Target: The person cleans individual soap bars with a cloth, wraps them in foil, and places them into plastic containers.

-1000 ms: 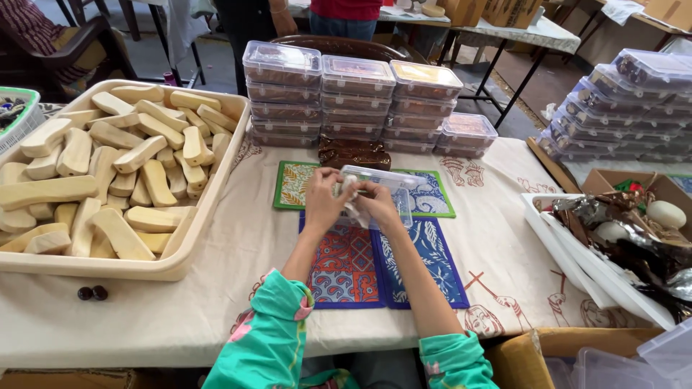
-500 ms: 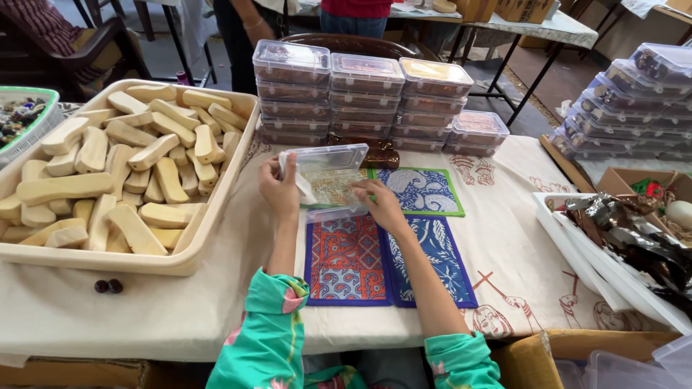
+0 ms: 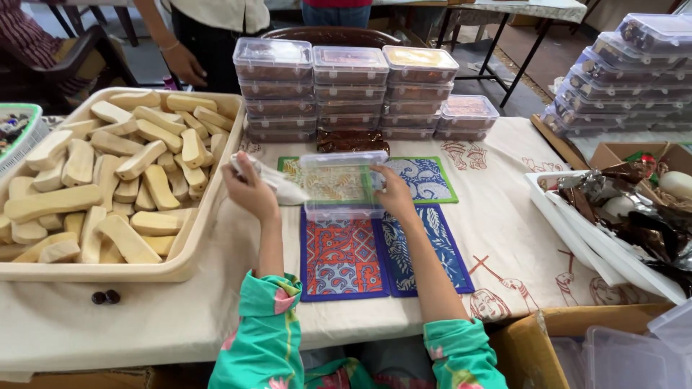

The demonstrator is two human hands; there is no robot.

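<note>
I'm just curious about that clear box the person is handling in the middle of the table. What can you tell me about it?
The clear plastic box is shallow and rectangular, with see-through walls and a raised rim. It lies on the patterned mats, in front of the stacks of lidded boxes. The right hand touches its right edge; the left hand, beside its left end, grips a white wrapper. Its contents are unclear.

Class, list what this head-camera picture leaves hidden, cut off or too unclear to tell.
- Right hand: fingers hidden behind the clear plastic box.
- Box contents: blurred through the clear wall.
- Left hand: the white wrapped thing it holds is too unclear to name.
- Cream tray of pale wooden blocks: cut off at the left edge.
- Two dark beads: too small to tell.
</note>
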